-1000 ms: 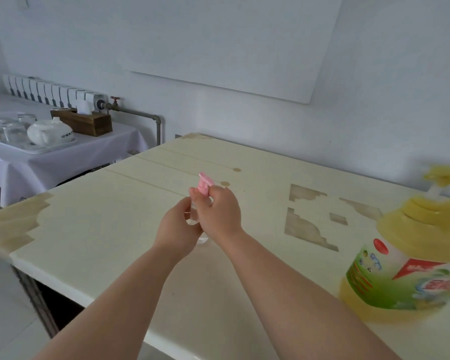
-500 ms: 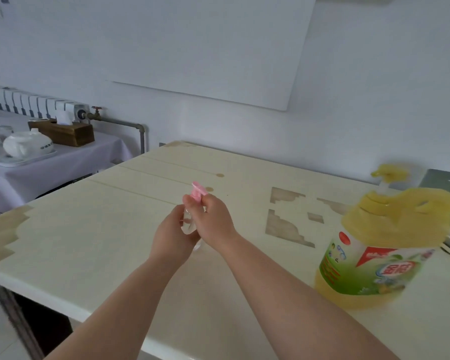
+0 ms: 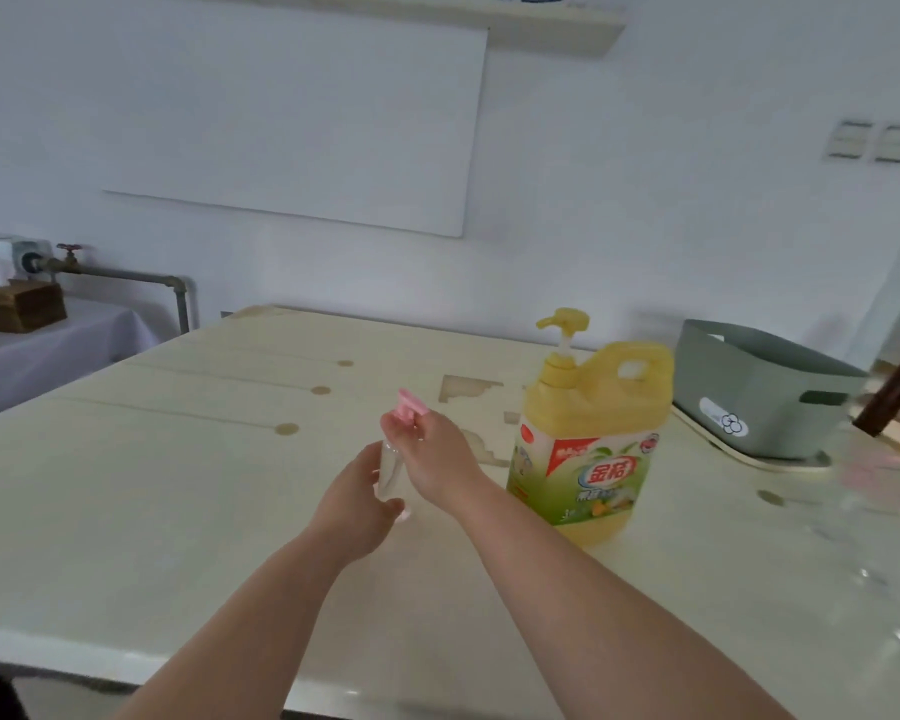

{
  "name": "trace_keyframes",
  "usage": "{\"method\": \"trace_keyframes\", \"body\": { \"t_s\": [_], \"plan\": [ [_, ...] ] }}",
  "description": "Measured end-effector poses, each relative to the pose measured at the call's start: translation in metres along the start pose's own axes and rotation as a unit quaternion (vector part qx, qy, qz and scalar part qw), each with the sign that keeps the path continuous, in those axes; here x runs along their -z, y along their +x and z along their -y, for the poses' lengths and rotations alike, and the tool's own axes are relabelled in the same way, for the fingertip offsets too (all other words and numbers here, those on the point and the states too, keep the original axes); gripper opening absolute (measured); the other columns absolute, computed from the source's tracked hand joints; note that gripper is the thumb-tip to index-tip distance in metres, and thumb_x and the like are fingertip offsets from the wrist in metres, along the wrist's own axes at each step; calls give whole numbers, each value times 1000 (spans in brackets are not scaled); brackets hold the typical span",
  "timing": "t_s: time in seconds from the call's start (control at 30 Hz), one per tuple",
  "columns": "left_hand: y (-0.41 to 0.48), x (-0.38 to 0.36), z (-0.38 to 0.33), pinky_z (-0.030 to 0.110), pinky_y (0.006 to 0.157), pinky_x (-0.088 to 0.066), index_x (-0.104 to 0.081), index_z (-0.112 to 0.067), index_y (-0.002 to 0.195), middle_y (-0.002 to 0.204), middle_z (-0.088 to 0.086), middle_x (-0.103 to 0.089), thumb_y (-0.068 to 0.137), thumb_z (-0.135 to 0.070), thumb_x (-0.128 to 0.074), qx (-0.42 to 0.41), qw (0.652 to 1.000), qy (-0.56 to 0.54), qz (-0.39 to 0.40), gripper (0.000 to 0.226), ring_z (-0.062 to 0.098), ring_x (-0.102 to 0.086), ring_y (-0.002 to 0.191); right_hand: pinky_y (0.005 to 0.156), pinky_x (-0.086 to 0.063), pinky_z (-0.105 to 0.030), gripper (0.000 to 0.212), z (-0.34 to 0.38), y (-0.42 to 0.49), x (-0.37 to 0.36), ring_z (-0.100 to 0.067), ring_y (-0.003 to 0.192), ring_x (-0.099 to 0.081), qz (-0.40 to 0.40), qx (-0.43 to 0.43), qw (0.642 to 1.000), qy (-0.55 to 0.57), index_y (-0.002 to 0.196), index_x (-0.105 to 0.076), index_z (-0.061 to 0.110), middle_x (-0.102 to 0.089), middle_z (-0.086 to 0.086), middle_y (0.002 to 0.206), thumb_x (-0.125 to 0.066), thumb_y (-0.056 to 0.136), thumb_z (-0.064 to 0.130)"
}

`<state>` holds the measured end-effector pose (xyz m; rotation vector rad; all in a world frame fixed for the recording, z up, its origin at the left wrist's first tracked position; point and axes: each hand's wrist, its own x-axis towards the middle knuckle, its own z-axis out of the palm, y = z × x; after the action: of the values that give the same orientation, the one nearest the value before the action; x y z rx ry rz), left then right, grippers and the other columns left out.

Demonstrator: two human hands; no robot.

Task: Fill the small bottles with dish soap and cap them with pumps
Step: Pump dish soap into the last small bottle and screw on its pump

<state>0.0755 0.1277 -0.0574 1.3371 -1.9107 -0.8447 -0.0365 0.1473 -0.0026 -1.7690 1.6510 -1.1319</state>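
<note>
Over the counter (image 3: 178,485), the left hand (image 3: 357,504) curls around a small clear bottle (image 3: 390,472). The right hand (image 3: 435,462) pinches the pink pump (image 3: 410,410) at the bottle's top. Just to the right stands the yellow dish soap jug (image 3: 588,449), and farther back a grey basket (image 3: 765,392).
</note>
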Motion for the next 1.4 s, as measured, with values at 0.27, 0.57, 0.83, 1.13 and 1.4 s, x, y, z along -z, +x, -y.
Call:
{"method": "trace_keyframes", "body": {
  "t_s": [0.27, 0.57, 0.83, 1.13, 1.4],
  "plan": [
    [-16, -19, -15, 26, 98, -41, -40, -14, 140, 137, 3, -50, 84, 1, -62, 30, 999, -29, 32, 63, 18, -51, 124, 94, -27, -16, 54, -11, -27, 31, -17, 134, -43, -47, -44, 998, 11, 149, -32, 19, -49, -4, 144, -43, 100, 39],
    [-41, -10, -36, 23, 90, -41, -44, -16, 137, 128, -3, -56, 77, -8, -76, 20, 998, -41, 54, 68, 13, -56, 111, 95, -29, -18, 52, -6, -58, 42, -19, 133, -44, -63, -47, 997, -18, 137, -49, 9, -53, -2, 140, -44, 99, 44],
    [-63, -28, -86, 23, 87, -40, -54, -9, 129, 119, 1, -62, 74, -17, -80, -3, 979, 73, 190, 61, 15, -57, 102, 82, -45, -31, 38, -9, -118, 98, -19, 97, -60, -121, -79, 988, -52, 106, -67, 15, -66, 1, 102, -51, 94, 47],
    [-86, -116, -166, 27, 86, -47, -50, -17, 133, 115, -2, -59, 74, -15, -79, -97, 954, 18, 283, 66, 18, -59, 106, 65, -39, -32, 43, -62, -183, 198, -23, 69, -53, -284, -186, 935, -102, 60, -48, 20, -50, 4, 60, -55, 91, 50],
    [-88, -175, -210, 27, 81, -48, -46, -19, 135, 117, 1, -56, 77, -9, -75, -128, 948, -68, 282, 66, 15, -58, 98, 68, -42, -31, 41, -107, -208, 245, -24, 74, -56, -361, -271, 885, -112, 65, -48, 22, -54, 5, 66, -54, 90, 55]
  ]
}}
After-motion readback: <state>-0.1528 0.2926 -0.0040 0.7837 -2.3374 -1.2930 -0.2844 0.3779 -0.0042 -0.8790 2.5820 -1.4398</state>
